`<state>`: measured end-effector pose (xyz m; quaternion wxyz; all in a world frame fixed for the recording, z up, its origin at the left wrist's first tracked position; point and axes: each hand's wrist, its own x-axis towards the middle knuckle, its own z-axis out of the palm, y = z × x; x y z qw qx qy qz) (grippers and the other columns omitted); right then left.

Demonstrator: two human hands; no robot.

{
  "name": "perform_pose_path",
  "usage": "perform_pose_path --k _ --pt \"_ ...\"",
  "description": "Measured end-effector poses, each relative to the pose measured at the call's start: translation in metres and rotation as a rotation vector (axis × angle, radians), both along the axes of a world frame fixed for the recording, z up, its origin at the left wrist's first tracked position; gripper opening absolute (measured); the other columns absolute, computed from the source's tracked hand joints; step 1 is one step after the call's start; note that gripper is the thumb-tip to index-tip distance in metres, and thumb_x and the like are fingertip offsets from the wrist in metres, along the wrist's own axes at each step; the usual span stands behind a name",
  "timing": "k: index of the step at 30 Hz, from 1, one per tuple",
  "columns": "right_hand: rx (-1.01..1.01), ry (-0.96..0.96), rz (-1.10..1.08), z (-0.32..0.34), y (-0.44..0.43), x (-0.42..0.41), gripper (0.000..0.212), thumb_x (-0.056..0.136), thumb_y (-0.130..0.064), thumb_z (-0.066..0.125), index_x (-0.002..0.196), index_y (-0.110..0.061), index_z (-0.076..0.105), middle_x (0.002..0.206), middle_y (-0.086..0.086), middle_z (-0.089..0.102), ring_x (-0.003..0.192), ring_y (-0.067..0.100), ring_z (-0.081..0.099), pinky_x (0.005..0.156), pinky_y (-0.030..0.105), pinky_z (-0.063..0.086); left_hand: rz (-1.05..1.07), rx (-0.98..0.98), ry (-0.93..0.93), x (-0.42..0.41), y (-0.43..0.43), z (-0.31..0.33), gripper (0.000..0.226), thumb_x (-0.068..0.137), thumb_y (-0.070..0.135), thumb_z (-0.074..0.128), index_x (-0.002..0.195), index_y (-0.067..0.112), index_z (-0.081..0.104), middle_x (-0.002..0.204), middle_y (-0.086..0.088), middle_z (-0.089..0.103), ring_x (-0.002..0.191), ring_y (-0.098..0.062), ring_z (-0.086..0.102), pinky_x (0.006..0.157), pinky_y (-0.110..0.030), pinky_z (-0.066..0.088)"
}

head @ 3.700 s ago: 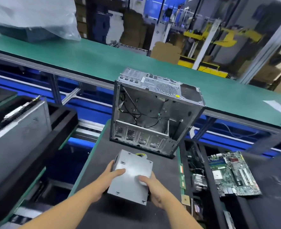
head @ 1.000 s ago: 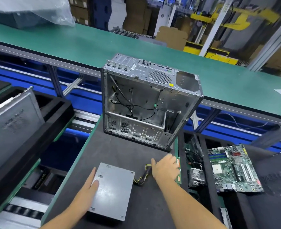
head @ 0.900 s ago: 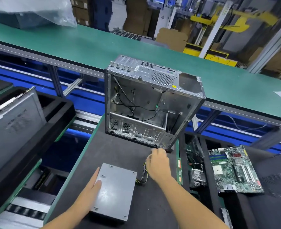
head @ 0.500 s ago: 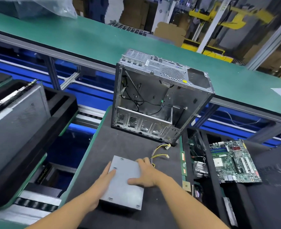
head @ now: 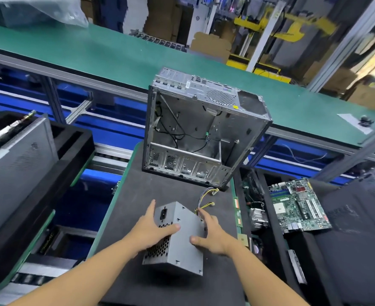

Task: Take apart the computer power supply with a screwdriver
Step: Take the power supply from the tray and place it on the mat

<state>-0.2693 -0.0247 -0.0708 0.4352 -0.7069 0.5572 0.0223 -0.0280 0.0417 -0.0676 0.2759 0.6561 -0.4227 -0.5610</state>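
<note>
Our left grip (head: 153, 230) and right grip (head: 210, 234) clamped on the tilted power supply (head: 185, 250), dark desk (head: 138, 195) beneath, open computer case (head: 199, 133) behind

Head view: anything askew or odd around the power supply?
The power supply is tilted, not flat on the mat, gripped by the left hand and right hand. Its wires trail loose toward the open case. Nothing looks damaged or spilled.
</note>
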Motion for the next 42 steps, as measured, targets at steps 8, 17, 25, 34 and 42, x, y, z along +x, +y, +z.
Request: perform_pose_path --k 8,17,25,34,42 --pt "0.044 -0.022 -0.042 -0.002 0.011 -0.019 0.093 0.08 -0.056 0.069 0.153 -0.034 0.015 0.134 -0.003 0.027 0.124 0.021 0.043 0.105 0.036 0.039 0.023 0.036 -0.137 -0.03 -0.002 0.007 0.142 0.044 0.082 0.073 0.157 0.033 0.002 0.141 -0.001 0.03 0.126 -0.02 0.044 0.104 -0.035 0.037" --pt "0.032 -0.068 -0.061 -0.007 0.015 -0.012 0.1 0.074 -0.065 0.067 0.152 -0.035 0.011 0.136 -0.003 0.031 0.131 0.021 0.041 0.096 0.032 0.043 0.087 0.047 -0.153 -0.025 0.007 0.006 0.126 0.065 0.073 0.072 0.159 0.028 0.003 0.154 -0.004 0.029 0.138 -0.023 0.04 0.106 -0.037 0.036" --pt "0.004 -0.129 -0.07 -0.008 0.025 0.036 0.108 0.073 -0.063 0.068 0.152 -0.028 0.004 0.15 0.001 0.035 0.131 0.021 0.044 0.108 0.039 0.039 0.326 0.144 0.055 0.004 0.026 -0.015 0.038 0.093 0.042 0.061 0.126 0.022 0.063 0.113 0.002 0.073 0.103 -0.02 0.069 0.101 -0.046 0.05" --pt "0.067 -0.175 -0.126 -0.013 0.025 0.03 0.118 0.071 -0.068 0.065 0.152 -0.036 -0.014 0.146 -0.008 0.045 0.125 0.019 0.051 0.094 0.028 0.04 0.371 0.154 0.014 0.002 0.025 -0.015 0.041 0.087 0.047 0.067 0.122 0.026 0.06 0.114 0.005 0.07 0.103 -0.018 0.067 0.098 -0.044 0.051" --pt "0.176 -0.307 -0.236 -0.013 0.021 0.015 0.111 0.074 -0.063 0.069 0.154 -0.038 -0.004 0.133 -0.021 0.047 0.115 0.006 0.055 0.091 0.02 0.042 0.298 0.079 -0.019 -0.003 0.016 0.001 0.048 0.08 0.053 0.074 0.117 0.022 0.067 0.098 0.009 0.076 0.09 -0.013 0.072 0.089 -0.04 0.056"
